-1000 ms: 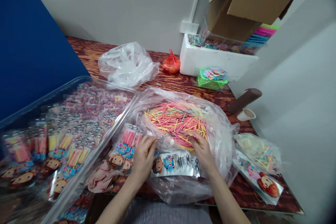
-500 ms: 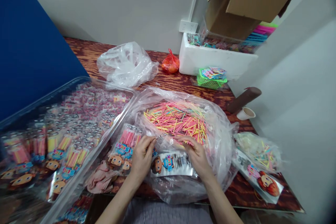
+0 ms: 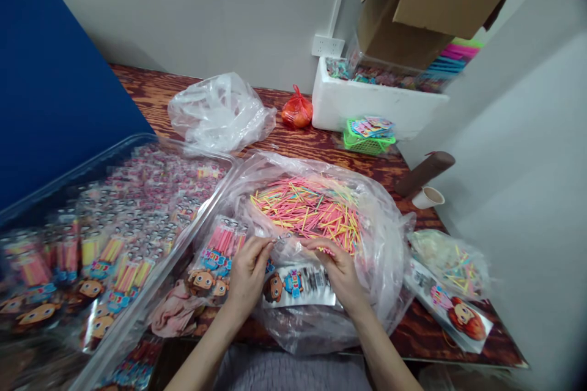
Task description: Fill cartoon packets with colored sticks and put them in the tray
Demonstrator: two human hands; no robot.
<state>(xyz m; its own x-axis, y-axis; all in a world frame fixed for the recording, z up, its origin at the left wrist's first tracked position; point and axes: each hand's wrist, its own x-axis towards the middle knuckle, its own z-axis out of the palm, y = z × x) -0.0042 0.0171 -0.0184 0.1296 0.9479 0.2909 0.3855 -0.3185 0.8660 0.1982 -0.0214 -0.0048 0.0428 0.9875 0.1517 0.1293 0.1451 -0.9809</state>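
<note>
My left hand [image 3: 250, 272] is closed in a pinch at the edge of a small clear packet, whose dark-marked top [image 3: 281, 237] shows just beyond the fingertips. My right hand [image 3: 339, 272] curls round a few thin sticks [image 3: 325, 250], their pink and yellow ends poking out under the fingers. Both hands hover over the near side of a large clear plastic bag [image 3: 385, 250], spread wide around a heap of pink and yellow sticks [image 3: 307, 208]. Between my wrists lies a flat silvery printed packet [image 3: 300, 286] with a cartoon face. Filled packets [image 3: 217, 259] lie left of my left hand.
A clear tub [image 3: 192, 238] of filled packets stands on the left. A crumpled pink cloth [image 3: 177, 311] lies beside it. On the right are a paper cup [image 3: 428, 197], a brown cylinder [image 3: 424, 174] and a small bag of sticks [image 3: 458, 263]. Behind stand a green basket [image 3: 369, 143] and a white foam box [image 3: 380, 104].
My right hand has shifted slightly to the left, and its fingers have moved a little over the sticks. The left hand stays nearly still.
</note>
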